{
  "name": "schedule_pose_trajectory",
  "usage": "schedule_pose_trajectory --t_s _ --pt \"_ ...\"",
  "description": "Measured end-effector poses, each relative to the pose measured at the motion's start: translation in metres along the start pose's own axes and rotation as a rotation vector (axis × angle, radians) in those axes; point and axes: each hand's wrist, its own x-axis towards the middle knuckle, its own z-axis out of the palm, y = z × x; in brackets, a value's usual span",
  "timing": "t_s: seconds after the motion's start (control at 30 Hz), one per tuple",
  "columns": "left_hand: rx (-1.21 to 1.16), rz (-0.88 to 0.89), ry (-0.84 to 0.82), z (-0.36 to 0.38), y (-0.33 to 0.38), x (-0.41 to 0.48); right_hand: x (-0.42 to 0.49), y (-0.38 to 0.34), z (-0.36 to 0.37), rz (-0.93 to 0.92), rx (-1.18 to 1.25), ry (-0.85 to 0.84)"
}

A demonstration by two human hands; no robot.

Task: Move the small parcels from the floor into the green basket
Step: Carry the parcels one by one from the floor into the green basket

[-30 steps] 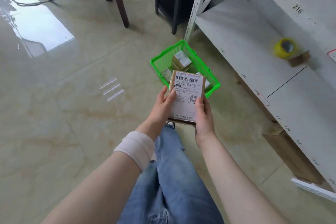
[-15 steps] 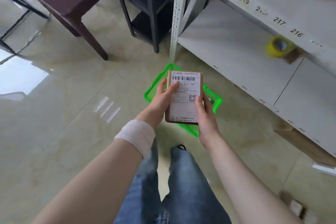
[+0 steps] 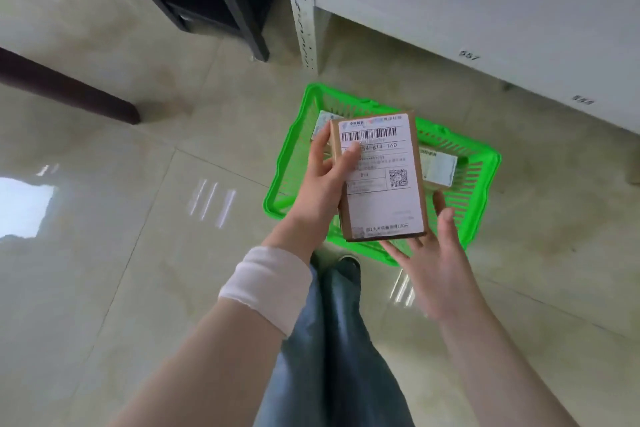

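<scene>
1. Far left, a dark wooden furniture leg (image 3: 69, 94) slants down to the glossy tiled floor (image 3: 104, 218), and a black metal stand (image 3: 214, 0) rises behind it.
2. The person's left hand (image 3: 322, 180) grips a cardboard parcel (image 3: 379, 177) by its left edge, thumb pressed on the white shipping label and fingers wrapped behind. A pale band (image 3: 266, 288) circles that wrist.
3. The parcel is held in the air, label up, directly over the green basket (image 3: 481, 170), which sits on the floor below.
4. Inside the basket lie other small parcels: one (image 3: 322, 121) peeks out past the held parcel's upper left corner, another (image 3: 438, 168) shows just to its right.
5. The right hand (image 3: 433, 253) is spread open, palm up, fingers apart under the parcel's lower right corner; whether it touches the box I cannot tell.
6. Blue jeans (image 3: 332, 357) and a shoe tip show between the forearms.
7. To the right, a white shelving unit (image 3: 485, 10) with a perforated upright stands just behind the basket.
</scene>
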Motion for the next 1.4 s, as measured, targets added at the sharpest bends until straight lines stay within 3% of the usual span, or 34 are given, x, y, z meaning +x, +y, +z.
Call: schedule_pose_trajectory --t_s 0.17,0.43,0.63,0.77,0.9,1.0,1.2,1.4 --pt "-0.049 0.020 0.061 -0.027 -0.085 0.090 0.106 0.063 -0.023 -0.003 0.075 0.006" --pt "0.228 0.116 0.102 -0.100 -0.168 0.145 0.204 0.120 -0.046 0.022 -0.043 0.179" --pt "0.562 0.036 -0.020 -0.132 -0.177 0.149 0.227 0.145 -0.046 0.052 -0.157 0.224" --pt "0.794 -0.043 0.102 -0.130 -0.169 0.157 0.236 0.160 -0.033 0.112 -0.180 0.205" --pt "0.968 -0.319 0.086 -0.130 -0.162 0.170 0.246 0.168 -0.025 0.143 -0.322 0.132" --pt "1.059 -0.425 0.012 -0.134 -0.161 0.179 0.252 0.173 -0.025 0.158 -0.366 0.085" --pt "1.052 -0.464 -0.111 -0.144 -0.163 0.198 0.263 0.174 -0.025 0.112 -0.393 0.039" --pt "1.004 -0.472 -0.009 -0.141 -0.169 0.201 0.264 0.177 -0.025 0.094 -0.450 0.033"
